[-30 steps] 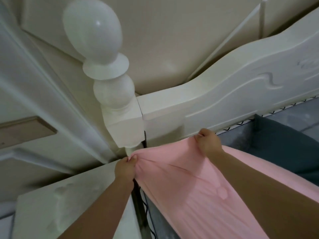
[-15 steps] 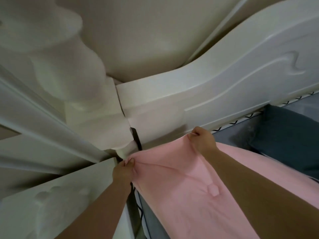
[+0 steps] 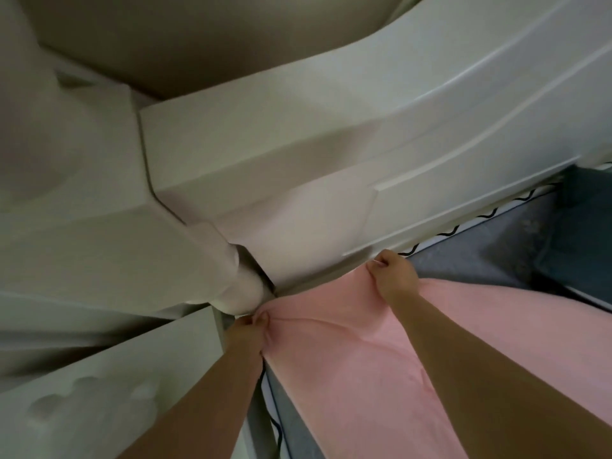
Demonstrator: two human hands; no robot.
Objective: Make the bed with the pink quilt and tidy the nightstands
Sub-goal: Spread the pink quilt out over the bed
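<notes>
The pink quilt stretches from the bottom right up to the corner where the white headboard meets its bedpost. My left hand pinches the quilt's corner right at the foot of the post. My right hand grips the quilt's top edge further right, close under the headboard's lower rail. Both forearms reach in from the bottom of the view. The fabric between my hands is bunched into folds.
A white nightstand with a carved top stands at the lower left, tight against the bed. The grey mattress with a black zigzag trim and a dark blue-grey pillow lie at the right. A narrow gap runs between nightstand and bed.
The view has moved closer and lower toward the headboard corner; the post's round top has left the frame. Both hands keep their hold and have pushed the quilt's edge nearer the headboard.
</notes>
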